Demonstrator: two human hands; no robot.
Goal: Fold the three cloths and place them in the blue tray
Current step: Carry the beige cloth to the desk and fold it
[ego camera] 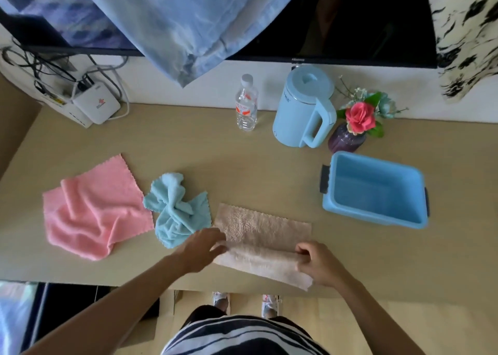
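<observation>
A beige cloth (pixel 262 236) lies spread near the table's front edge, its near part rolled over into a fold. My left hand (pixel 203 249) rests on its left edge, fingers pinching the fold. My right hand (pixel 319 264) grips the fold at the right edge. A crumpled light blue cloth (pixel 176 209) lies just left of the beige one. Further left a pink cloth (pixel 94 209) lies loosely rumpled. The blue tray (pixel 374 190) stands at the right with nothing in it.
Along the back of the table stand a water bottle (pixel 246 104), a light blue kettle (pixel 304 109) and a vase with flowers (pixel 355 123). A white router with cables (pixel 94 104) sits back left. A screen with draped fabric hangs above.
</observation>
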